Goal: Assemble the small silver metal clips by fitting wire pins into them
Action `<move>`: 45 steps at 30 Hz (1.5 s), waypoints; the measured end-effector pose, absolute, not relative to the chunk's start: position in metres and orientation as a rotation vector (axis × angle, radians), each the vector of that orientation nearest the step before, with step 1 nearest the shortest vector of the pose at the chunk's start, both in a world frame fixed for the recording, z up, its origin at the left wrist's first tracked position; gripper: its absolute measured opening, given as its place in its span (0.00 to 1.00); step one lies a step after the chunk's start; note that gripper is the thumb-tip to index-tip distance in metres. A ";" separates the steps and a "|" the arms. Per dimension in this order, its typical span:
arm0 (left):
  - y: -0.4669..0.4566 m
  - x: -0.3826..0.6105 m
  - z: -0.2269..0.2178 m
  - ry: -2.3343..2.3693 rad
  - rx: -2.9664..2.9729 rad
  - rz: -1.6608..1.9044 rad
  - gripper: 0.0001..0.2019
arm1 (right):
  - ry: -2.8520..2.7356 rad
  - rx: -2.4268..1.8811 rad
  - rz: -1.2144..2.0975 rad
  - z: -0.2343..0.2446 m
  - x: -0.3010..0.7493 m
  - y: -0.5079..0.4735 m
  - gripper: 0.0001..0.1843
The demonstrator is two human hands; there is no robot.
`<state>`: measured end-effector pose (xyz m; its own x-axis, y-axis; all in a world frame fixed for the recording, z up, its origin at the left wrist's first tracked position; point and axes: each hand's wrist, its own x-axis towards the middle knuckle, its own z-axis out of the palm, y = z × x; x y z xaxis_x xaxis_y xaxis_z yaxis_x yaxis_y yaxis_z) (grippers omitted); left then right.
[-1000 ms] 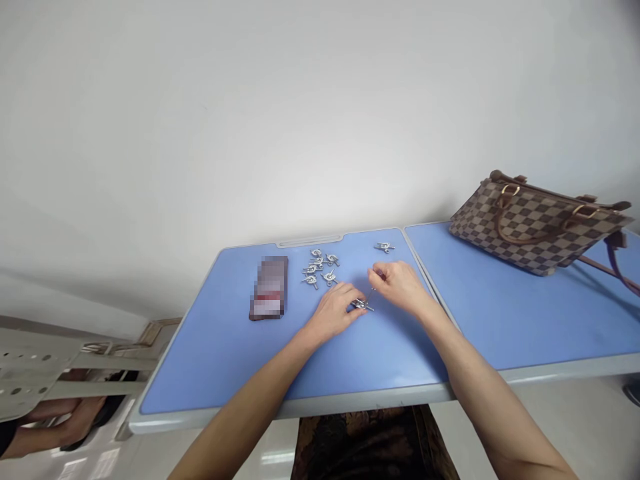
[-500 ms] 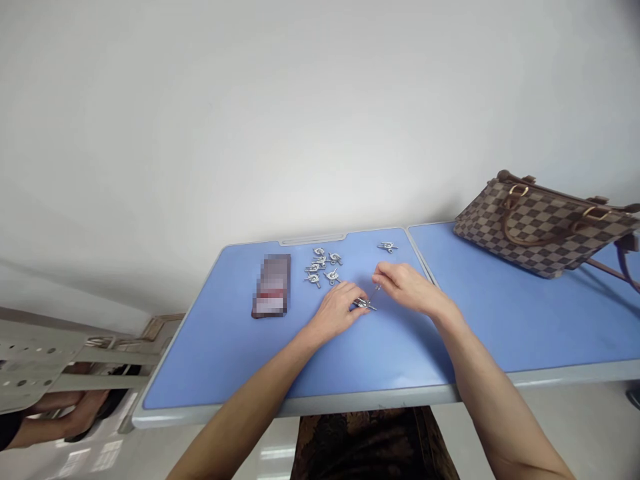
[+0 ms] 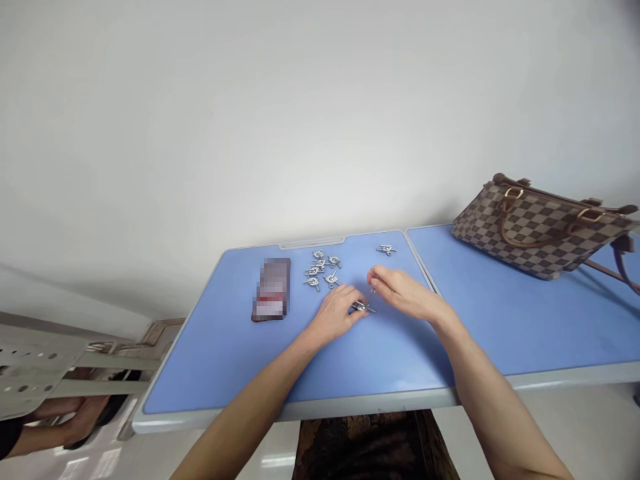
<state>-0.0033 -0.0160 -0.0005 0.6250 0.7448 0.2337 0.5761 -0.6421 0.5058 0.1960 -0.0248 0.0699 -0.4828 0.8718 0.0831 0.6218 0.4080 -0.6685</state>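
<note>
On the blue surface, your left hand grasps a small silver metal clip; your right hand pinches just beside it, its hold too small to tell.

even, bright, soft light washes the white wall and blue table top, leaving a faint shadow beside the checked handbag; wide-angle distortion bends the frame's edges, and a pixelated block hides all detail
</note>
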 end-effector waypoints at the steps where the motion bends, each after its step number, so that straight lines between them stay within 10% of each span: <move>1: -0.016 -0.003 -0.001 1.056 2.465 0.605 0.07 | -2.231 -1.290 0.849 0.069 0.196 -0.024 0.12; 18: -0.014 -0.005 -0.003 1.046 2.433 0.638 0.06 | -2.051 -1.421 0.627 0.049 0.186 -0.013 0.24; 45: -0.012 -0.018 0.014 1.024 1.949 1.112 0.09 | -1.921 -1.127 1.482 0.050 0.187 -0.013 0.21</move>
